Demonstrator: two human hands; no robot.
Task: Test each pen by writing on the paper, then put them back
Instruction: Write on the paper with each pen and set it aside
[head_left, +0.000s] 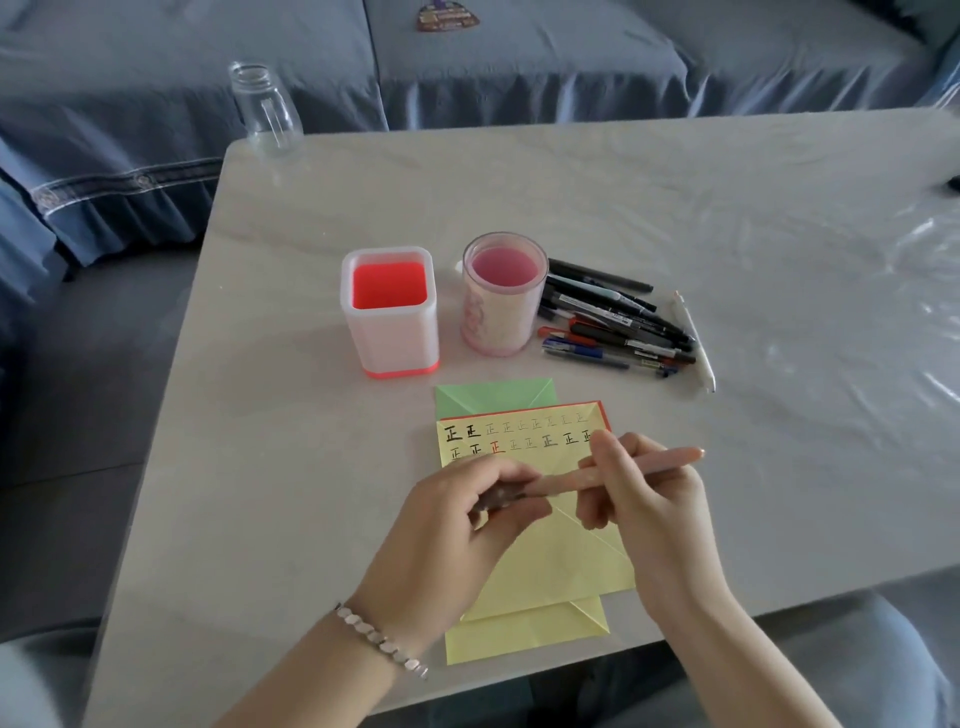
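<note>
Spanning both hands, a pink pen (558, 480) is held over the yellow paper (563, 564). Its barrel is gripped by the curled fingers of the right hand (644, 512), and its left end is pinched by the left hand (465, 527), on whose wrist a bracelet (382, 642) is worn. Rows of characters are written along the paper's top edge, where a green sheet (493, 397) is partly covered by it. Beyond, a square holder (389, 332) and a round holder (501, 322) are set side by side on the table (727, 208), with a pile of pens (615, 327) laid just to their right.
</note>
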